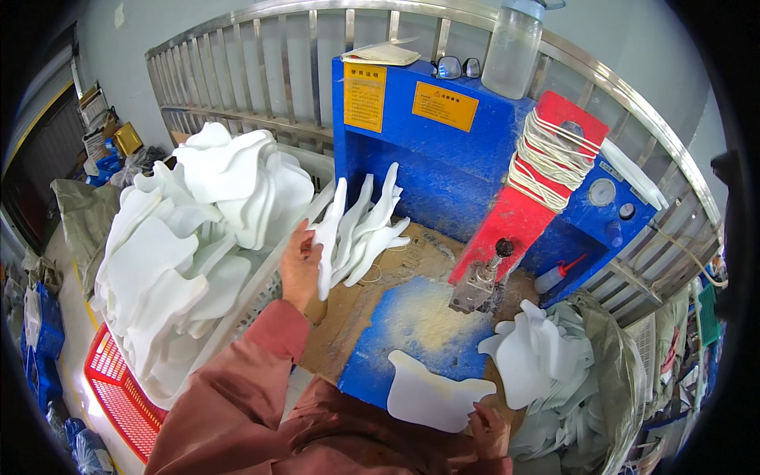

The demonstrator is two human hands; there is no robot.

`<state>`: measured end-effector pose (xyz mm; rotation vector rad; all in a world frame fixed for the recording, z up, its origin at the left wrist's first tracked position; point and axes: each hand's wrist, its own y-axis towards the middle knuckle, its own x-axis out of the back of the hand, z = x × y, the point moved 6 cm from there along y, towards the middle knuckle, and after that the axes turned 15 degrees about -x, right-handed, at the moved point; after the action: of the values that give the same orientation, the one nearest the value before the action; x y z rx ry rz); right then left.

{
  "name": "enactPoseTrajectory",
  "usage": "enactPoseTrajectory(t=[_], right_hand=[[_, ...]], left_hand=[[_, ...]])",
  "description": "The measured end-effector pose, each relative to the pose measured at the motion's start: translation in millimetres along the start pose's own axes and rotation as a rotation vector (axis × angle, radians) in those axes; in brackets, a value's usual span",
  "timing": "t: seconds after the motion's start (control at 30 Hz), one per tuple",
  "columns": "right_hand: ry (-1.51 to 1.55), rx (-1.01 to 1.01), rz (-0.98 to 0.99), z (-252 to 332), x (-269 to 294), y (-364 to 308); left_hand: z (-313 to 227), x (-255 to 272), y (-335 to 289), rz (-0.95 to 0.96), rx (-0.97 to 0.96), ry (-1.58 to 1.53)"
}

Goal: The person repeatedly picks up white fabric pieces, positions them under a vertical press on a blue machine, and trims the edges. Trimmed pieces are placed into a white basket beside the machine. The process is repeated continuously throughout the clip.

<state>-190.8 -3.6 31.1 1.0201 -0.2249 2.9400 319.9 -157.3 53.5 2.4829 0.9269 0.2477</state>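
Note:
At the left of the blue machine, my left hand [301, 265] is closed on the edge of a thin white wavy-edged piece [331, 237], stood on its side. Several similar white pieces [372, 226] lean just right of it. Low in the view, my right hand [488, 430] has its fingertips at the corner of a flat white shaped piece [434, 392], which overlaps the near edge of the blue plate [396, 324]. Pale powder lies on this plate under a metal machine head [476, 286] on a red arm [511, 226] wound with cord.
A white crate [245, 313] heaped with white pieces [182, 229] stands left, above a red basket [119, 392]. More pieces [538, 356] fill a sack [613, 372] at right. A jar [512, 51] and glasses [455, 68] sit atop the blue machine [419, 150]; metal railing [261, 71] runs behind.

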Motion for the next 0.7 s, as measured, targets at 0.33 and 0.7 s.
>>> enactPoseTrajectory(t=[0.33, 0.7], right_hand=[[-0.247, 0.595, 0.140, 172.8, -20.3, -31.5], [0.119, -0.031, 0.514, 89.5, -37.6, -17.6]], left_hand=[[-182.5, -28.0, -174.7, 0.855, -0.956, 0.272], [-187.8, -63.3, -243.4, 1.063, -0.921, -0.080]])
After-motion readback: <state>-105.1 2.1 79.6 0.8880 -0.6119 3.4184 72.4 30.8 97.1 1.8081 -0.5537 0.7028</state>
